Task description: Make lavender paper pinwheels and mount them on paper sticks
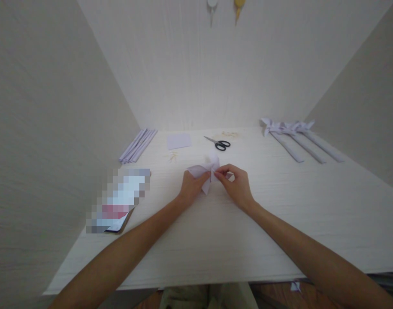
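Between my hands, over the middle of the table, is a pale lilac paper pinwheel [212,161] with folded, pointed blades. My left hand [192,187] grips its left side, the thumb pressing near the centre. At the centre from the right, my right hand [234,182] pinches with thumb and forefinger; whether a small piece sits in that pinch is too fine to make out. Just beyond the pinwheel lie black-handled scissors [219,143], blades pointing left. A flat lilac paper square [179,140] rests to their left.
Rolled paper sticks [138,146] lie in a bundle at left, above a phone [121,201]. Finished pinwheels on sticks [301,137] lie at back right. Small thin pieces [172,156] and crumbs [230,134] are scattered near the scissors. Walls enclose the table's back and sides.
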The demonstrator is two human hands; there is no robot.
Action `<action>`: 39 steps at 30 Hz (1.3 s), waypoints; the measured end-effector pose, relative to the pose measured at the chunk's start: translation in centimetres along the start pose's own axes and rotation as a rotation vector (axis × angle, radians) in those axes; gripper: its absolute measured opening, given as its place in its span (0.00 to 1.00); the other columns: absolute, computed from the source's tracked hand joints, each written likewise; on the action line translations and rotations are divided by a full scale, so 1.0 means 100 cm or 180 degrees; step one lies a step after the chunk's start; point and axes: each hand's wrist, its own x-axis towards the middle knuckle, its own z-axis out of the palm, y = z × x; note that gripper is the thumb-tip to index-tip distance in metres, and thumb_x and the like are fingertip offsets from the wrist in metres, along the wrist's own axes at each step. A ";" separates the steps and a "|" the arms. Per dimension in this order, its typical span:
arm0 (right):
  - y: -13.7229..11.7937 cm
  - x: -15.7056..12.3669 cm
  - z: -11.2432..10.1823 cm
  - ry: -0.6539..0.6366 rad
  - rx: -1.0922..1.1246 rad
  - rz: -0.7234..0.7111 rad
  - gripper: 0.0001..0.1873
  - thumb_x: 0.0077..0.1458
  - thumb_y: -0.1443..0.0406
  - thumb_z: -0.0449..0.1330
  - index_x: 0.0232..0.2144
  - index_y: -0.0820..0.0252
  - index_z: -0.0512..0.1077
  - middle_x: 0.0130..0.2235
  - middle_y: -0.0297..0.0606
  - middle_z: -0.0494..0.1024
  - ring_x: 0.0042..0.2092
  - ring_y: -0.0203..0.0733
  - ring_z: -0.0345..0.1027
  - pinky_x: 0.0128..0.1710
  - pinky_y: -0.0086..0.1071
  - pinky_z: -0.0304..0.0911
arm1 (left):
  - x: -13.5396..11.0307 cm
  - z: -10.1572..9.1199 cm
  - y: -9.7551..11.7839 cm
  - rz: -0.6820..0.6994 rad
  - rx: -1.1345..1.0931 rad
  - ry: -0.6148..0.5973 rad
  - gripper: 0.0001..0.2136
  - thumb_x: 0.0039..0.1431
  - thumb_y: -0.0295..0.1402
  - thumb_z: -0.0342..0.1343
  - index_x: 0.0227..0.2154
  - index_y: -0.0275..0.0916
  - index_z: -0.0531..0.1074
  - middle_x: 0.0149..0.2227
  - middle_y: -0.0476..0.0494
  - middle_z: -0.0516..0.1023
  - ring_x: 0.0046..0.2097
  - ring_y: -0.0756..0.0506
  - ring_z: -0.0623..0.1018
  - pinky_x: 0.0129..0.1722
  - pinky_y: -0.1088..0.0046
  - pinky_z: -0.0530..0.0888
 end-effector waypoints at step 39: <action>-0.010 0.001 -0.001 0.0099 -0.0092 0.0118 0.03 0.42 0.69 0.57 0.21 0.62 0.71 0.22 0.35 0.73 0.25 0.35 0.64 0.27 0.29 0.61 | -0.001 0.000 0.003 0.0202 0.0017 -0.0252 0.08 0.42 0.34 0.56 0.23 0.34 0.73 0.24 0.47 0.74 0.28 0.50 0.72 0.30 0.75 0.69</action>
